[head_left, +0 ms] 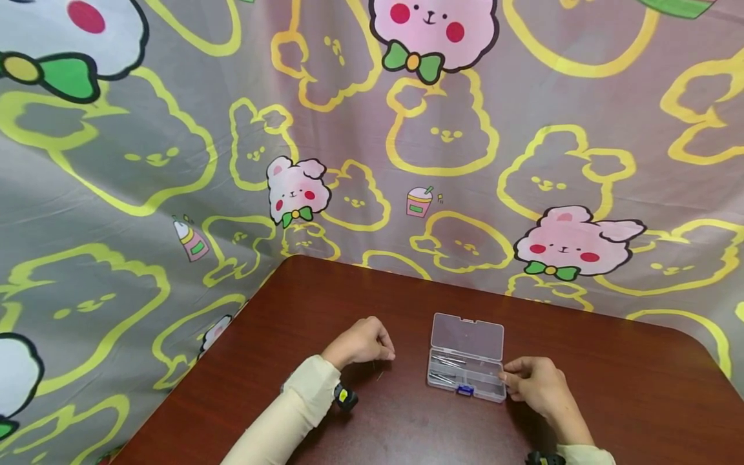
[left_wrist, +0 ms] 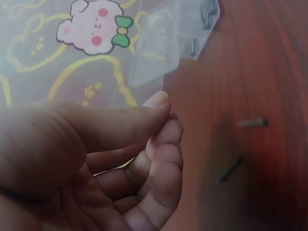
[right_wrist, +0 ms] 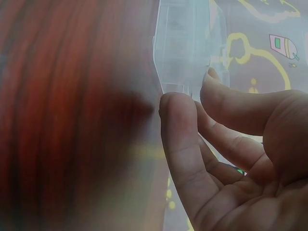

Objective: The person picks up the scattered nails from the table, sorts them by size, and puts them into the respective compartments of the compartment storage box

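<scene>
A clear plastic compartment box (head_left: 487,377) lies on the table with its lid (head_left: 467,337) raised and a blue latch (head_left: 465,390) at the front. Thin metal nails (head_left: 444,376) fill the left compartments. At the right end of the box, my right hand (head_left: 537,385) grips it between thumb and fingers; the right wrist view shows the fingertips at its edge. Left of the box, my left hand (head_left: 361,342) is held with thumb and index tips together, nothing visible between them. Beside that hand, two loose nails, one lighter (left_wrist: 252,122) and one darker (left_wrist: 230,169), lie on the tabletop.
The reddish-brown wooden table (head_left: 325,290) has rounded far corners. A grey curtain (head_left: 349,148) with cartoon animals hangs along its back and left sides. Wrist cameras (head_left: 345,396) are strapped over cream sleeves (head_left: 290,413).
</scene>
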The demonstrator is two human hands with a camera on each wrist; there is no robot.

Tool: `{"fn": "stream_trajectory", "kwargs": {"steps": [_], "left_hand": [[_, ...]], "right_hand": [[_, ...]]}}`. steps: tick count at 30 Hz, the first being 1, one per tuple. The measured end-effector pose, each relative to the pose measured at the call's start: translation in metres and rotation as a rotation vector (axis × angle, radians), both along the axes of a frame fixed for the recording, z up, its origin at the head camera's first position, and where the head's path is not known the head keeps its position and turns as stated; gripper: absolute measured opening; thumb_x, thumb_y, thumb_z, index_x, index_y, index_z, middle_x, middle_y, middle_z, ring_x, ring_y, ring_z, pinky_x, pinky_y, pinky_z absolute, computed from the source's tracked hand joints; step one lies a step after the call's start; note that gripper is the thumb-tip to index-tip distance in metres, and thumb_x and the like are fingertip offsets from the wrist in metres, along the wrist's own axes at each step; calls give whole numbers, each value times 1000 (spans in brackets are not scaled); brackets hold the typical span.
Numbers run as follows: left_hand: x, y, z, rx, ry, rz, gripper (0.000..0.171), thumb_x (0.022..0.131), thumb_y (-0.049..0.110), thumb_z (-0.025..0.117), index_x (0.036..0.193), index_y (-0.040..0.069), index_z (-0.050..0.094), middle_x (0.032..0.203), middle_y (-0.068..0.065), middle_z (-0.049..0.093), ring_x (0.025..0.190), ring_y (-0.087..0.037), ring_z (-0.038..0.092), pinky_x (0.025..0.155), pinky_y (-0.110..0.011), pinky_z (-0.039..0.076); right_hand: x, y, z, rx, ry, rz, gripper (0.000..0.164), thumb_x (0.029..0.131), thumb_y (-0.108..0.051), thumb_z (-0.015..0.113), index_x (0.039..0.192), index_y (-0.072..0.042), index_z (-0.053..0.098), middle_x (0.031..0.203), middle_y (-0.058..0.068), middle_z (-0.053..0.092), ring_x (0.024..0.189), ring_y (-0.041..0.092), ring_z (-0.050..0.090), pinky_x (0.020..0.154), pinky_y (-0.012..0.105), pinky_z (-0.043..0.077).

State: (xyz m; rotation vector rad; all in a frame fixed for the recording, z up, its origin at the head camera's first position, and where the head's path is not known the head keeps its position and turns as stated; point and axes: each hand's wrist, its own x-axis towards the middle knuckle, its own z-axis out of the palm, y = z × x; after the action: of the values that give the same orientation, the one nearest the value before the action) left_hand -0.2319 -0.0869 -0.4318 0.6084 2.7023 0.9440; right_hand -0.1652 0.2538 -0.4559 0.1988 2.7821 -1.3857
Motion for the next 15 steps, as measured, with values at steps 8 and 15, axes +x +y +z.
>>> {"fn": "stream_trajectory", "kwargs": {"steps": [8, 15], "left_hand": [[0, -19, -9, -25, 7, 40, 13, 77, 12, 88, 71, 15, 76, 69, 11, 66, 70, -8, 56, 67, -28, 49], [2, -29, -14, -38, 7, 72, 17, 70, 14, 92, 70, 15, 75, 69, 10, 66, 71, -10, 58, 68, -29, 50]], "right_hand": [[0, -1, 0, -1, -5, 2, 15, 88, -4, 77, 96, 7, 71, 75, 7, 70, 62, 21, 67, 57, 34, 57], [1, 0, 0, 5, 10, 3, 16, 87, -5, 78, 95, 7, 72, 75, 8, 70, 62, 21, 67, 56, 34, 57]]}}
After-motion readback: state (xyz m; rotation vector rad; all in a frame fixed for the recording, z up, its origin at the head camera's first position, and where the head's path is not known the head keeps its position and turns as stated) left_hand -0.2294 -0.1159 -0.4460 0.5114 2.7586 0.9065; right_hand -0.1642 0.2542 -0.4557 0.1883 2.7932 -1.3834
